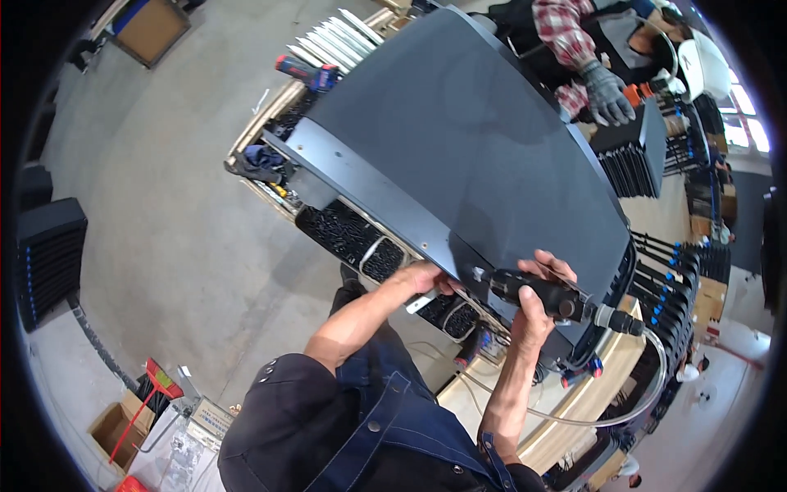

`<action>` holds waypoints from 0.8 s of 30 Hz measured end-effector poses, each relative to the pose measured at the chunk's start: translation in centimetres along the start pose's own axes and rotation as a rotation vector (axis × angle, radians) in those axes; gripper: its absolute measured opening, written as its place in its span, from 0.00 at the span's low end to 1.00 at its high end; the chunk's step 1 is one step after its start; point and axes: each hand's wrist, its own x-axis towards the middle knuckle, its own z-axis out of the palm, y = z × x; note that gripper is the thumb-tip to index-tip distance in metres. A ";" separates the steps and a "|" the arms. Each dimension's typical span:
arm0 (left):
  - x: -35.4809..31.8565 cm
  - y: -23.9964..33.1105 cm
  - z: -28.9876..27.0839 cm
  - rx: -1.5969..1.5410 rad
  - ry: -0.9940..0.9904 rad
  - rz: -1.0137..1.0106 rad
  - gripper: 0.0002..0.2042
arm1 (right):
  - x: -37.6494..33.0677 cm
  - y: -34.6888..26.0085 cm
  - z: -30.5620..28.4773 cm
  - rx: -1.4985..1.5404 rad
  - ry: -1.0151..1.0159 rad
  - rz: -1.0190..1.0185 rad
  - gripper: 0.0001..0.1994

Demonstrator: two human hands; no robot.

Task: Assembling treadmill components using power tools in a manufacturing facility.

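Observation:
A large dark grey panel (459, 123) lies on a bench in front of me, with a bent lip (361, 176) with holes along its near edge. My right hand (537, 299) grips a black air tool (512, 285), whose nose is at the panel's near edge. A clear hose (656, 385) runs from the tool's rear fitting. My left hand (420, 277) is closed at the lip beside the nose; its fingertips are partly tucked under the edge, and what they hold is hidden. Just below that hand, a small silver plate (422, 304) sticks out.
Black bins of small dark fasteners (340, 234) line the bench's near side. A red and blue cordless drill (307, 72) rests by white strips (344, 37) at far left. Across the panel, a co-worker's gloved hand (607, 94) is near an orange tool (643, 90). Stacked black parts (668, 279) stand right.

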 end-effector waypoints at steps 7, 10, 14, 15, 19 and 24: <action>0.0 -1.2 -1.6 -0.268 -0.216 0.006 0.07 | -0.9 -0.1 1.7 -0.060 -0.013 -0.091 0.35; 0.1 -2.4 -1.4 -0.023 0.078 -0.013 0.10 | -1.1 -0.7 1.6 -0.101 -0.012 -0.015 0.42; 0.2 -1.0 0.0 -0.042 -0.146 0.102 0.26 | -1.9 -0.7 -1.1 -0.315 -0.088 0.037 0.55; 0.3 -1.5 -1.0 -0.089 -0.088 0.119 0.24 | -2.8 -1.6 -1.2 -0.386 -0.075 0.095 0.47; 1.0 -0.8 -2.5 -0.246 -0.135 -0.014 0.11 | -5.9 -0.2 -12.0 -1.184 -0.211 0.191 0.42; -0.1 -0.4 -1.7 -0.317 -0.117 -0.029 0.12 | -10.3 0.9 -26.9 -1.621 0.064 0.406 0.45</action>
